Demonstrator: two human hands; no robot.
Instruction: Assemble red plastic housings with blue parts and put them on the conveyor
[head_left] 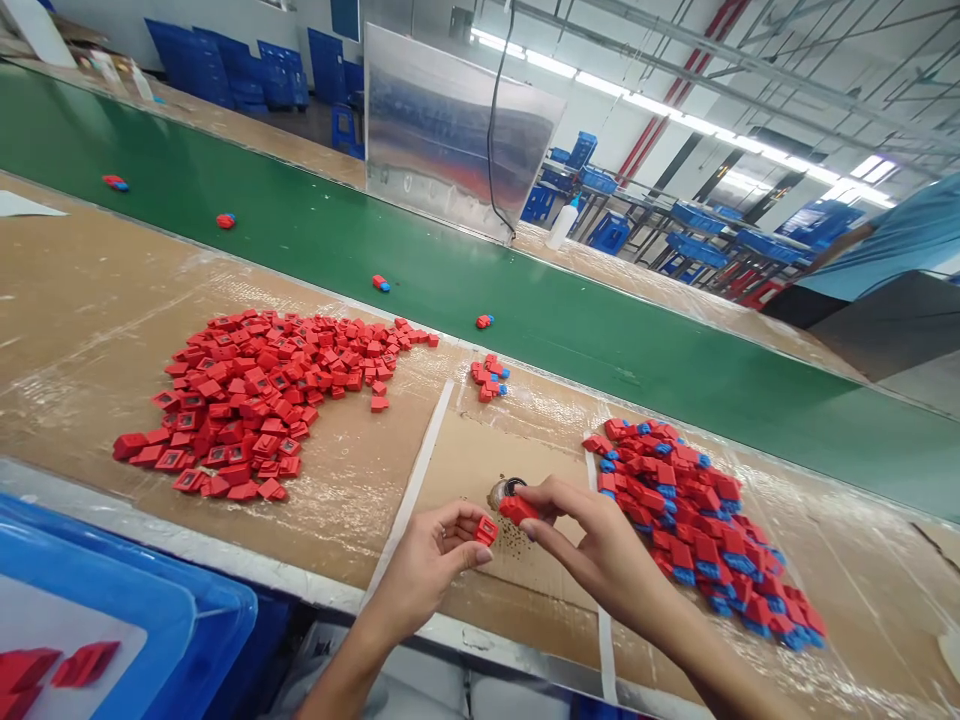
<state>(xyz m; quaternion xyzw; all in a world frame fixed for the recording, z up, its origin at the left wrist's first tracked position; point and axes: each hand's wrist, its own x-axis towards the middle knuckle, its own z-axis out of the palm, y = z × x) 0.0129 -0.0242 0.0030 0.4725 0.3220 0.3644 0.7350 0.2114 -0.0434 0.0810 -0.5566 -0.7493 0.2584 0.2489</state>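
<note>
My left hand (431,560) pinches a small red plastic housing (486,530) between thumb and fingers. My right hand (592,545) grips another red piece (517,510) right beside it, over the cardboard-covered bench. A small round metal container (504,491) stands just behind the two pieces. To the left lies a large heap of plain red housings (247,395). At the right lies a heap of red pieces with blue inserts (697,520). A small cluster of red-and-blue pieces (489,378) sits near the belt edge.
A green conveyor belt (600,330) runs behind the bench and carries single red-and-blue pieces (381,283). A blue bin (112,610) with red parts stands at the lower left. A metal panel (450,130) and blue crates stand beyond the belt.
</note>
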